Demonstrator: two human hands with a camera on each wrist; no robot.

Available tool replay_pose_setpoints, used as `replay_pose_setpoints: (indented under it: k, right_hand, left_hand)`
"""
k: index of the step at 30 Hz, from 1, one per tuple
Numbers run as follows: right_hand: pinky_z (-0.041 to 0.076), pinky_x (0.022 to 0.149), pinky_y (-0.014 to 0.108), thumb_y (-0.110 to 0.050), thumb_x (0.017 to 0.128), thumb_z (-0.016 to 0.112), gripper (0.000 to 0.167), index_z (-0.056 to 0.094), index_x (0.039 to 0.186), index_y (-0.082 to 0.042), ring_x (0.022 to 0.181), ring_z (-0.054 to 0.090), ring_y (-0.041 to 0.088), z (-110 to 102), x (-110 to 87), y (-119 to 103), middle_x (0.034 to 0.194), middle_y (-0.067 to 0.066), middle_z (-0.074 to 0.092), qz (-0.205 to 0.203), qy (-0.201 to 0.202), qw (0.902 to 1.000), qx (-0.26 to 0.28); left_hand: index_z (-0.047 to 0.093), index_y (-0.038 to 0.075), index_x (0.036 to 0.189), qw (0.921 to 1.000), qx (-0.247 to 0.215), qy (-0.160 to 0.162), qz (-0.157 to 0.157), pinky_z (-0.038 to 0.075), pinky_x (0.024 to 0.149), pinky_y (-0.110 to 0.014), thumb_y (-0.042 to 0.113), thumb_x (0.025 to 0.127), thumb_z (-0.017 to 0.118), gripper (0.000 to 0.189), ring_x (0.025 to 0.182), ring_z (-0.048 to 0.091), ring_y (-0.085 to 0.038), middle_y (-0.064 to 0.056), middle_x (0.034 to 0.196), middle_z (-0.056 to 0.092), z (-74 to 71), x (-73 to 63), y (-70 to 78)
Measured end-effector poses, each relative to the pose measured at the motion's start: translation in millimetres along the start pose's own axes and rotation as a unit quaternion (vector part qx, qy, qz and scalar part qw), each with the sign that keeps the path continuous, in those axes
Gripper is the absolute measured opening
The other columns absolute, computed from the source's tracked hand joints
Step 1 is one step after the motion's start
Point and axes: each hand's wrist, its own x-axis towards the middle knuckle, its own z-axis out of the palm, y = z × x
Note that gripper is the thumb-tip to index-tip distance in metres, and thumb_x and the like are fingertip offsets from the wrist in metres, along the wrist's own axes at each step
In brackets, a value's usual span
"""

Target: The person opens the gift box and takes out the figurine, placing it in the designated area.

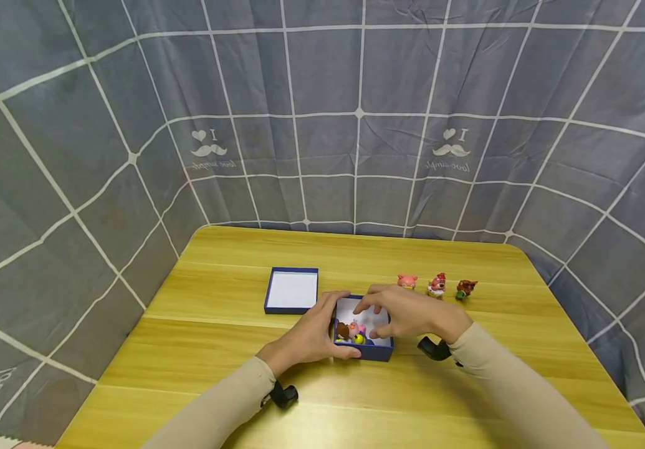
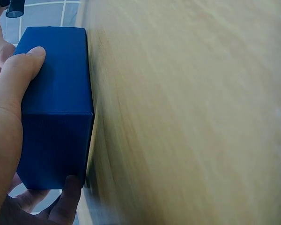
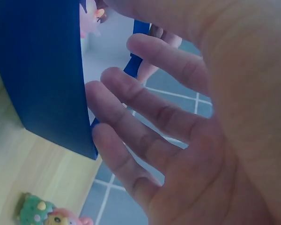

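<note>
A dark blue box [image 1: 375, 353] with a white inside stands open-topped on the table. My left hand [image 1: 313, 333] grips its left side, with the thumb on the front wall and fingers around the far side; the left wrist view shows the thumb [image 2: 30, 61] flat against the blue wall. Small toy figures [image 1: 354, 329] in brown, pink and yellow lie in the box's left part. Over its right part hovers my right hand [image 1: 406, 312], fingers spread and slightly bent. In the right wrist view those fingers [image 3: 145, 108] reach across the rim, apart from the pink figure [image 3: 90, 19].
A shallow blue-edged lid [image 1: 293, 290], white inside, lies behind and left of the box. Three figurines stand at the right rear: a pink one [image 1: 407, 280], a red-and-white one [image 1: 437, 285] and a brown-and-green one [image 1: 465, 288]. A grey checked curtain [image 1: 322, 149] surrounds the wooden table [image 1: 210, 349].
</note>
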Motion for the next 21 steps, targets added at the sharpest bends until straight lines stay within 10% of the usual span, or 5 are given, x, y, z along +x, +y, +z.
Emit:
replay_pose_setpoints:
  k: [21]
  right_hand:
    - [0.066,0.095,0.029,-0.013,0.099,0.093,0.050,0.078,0.146,-0.011,0.111,0.077,0.016,7.5,24.9,-7.6,0.147,0.006,0.075,-0.017,-0.062,0.9978,-0.012]
  left_hand:
    - [0.034,0.015,0.181,1.0000,-0.006,-0.003,0.006,0.057,0.127,-0.055,0.058,0.091,0.100,0.120,0.148,0.065,-0.030,-0.013,0.181,0.044,-2.6,-1.6,1.6]
